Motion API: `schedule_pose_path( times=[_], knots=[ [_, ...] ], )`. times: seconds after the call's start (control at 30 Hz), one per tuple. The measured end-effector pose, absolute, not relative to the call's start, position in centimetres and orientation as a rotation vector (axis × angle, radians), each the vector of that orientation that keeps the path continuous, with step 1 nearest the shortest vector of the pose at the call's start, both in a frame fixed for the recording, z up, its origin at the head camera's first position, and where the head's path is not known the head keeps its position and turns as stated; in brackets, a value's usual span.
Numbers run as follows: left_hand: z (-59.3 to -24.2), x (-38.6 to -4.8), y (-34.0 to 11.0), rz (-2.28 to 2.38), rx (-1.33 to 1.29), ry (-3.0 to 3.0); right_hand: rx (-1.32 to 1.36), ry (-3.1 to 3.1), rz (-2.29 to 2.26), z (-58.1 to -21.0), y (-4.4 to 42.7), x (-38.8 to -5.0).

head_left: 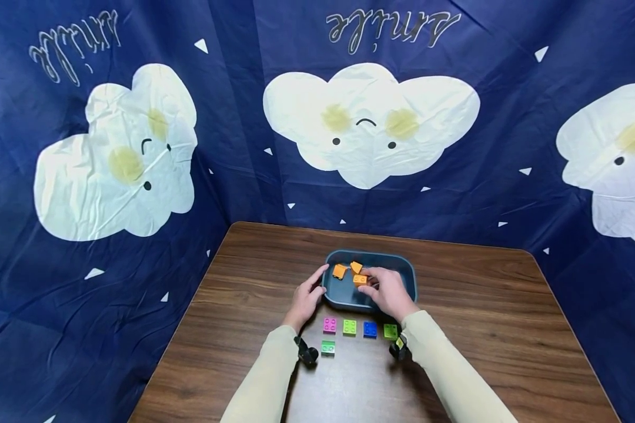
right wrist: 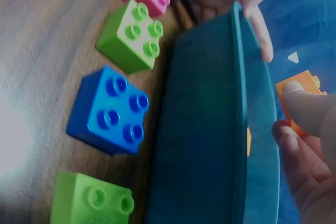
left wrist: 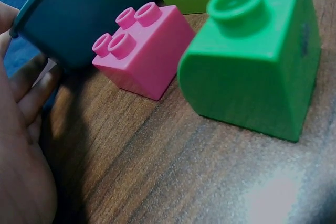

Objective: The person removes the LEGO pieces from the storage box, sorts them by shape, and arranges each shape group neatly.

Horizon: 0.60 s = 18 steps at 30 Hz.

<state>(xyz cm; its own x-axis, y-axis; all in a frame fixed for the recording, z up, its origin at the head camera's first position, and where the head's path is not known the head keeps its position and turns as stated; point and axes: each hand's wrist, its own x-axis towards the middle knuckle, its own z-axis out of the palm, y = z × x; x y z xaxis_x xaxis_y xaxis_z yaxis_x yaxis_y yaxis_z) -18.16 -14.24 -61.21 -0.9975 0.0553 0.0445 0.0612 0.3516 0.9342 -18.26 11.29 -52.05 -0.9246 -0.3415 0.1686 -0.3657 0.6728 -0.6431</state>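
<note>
My right hand (head_left: 388, 289) pinches an orange brick (head_left: 360, 280) between thumb and fingers, just above the blue tray (head_left: 344, 305). Two more orange pieces lie inside that tray: a blocky one (head_left: 339, 271) toward the left and an angled one (head_left: 356, 267) near the back. At the tray's left end, my left hand (head_left: 303, 302) touches the rim with thumb and forefinger extended. In front of the tray stands a row of bricks: pink (head_left: 330, 325), lime (head_left: 349, 327), blue (head_left: 370, 329) and green (head_left: 390, 332). A green brick with a rounded side (left wrist: 247, 77) sits nearer, below the pink one.
The wooden table (head_left: 487, 305) reaches out on both sides of the tray. Dark blue cloth (head_left: 233, 147) printed with white clouds hangs behind and beside it. Each wrist carries a small black camera (head_left: 308, 355), close to the bricks.
</note>
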Motion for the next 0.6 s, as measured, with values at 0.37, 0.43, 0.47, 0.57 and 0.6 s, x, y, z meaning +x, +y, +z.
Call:
schedule_pose_path(
  times=[0.37,0.43,0.47,0.57,0.6],
  knots=[
    [-61.3,-18.1,-14.1,-1.757,-0.114,-2.58,0.698,-2.664,1.234,-51.4,11.6,-14.8],
    [-61.3,-18.1,-14.1,-1.758,-0.115,-2.572,0.697,-2.653,1.255,-51.4,11.5,-14.2],
    [-61.3,-18.1,-14.1,-1.757,-0.115,-2.57,0.698,-2.647,1.265,-51.4,11.5,-13.9],
    [-61.3,-18.1,-14.1,-1.765,-0.114,-2.563,0.708,-2.631,1.28,-51.6,11.5,-13.1],
    [-61.4,-18.2,-14.1,-1.764,-0.113,-2.565,0.71,-2.627,1.279,-51.7,11.5,-12.8]
  ],
)
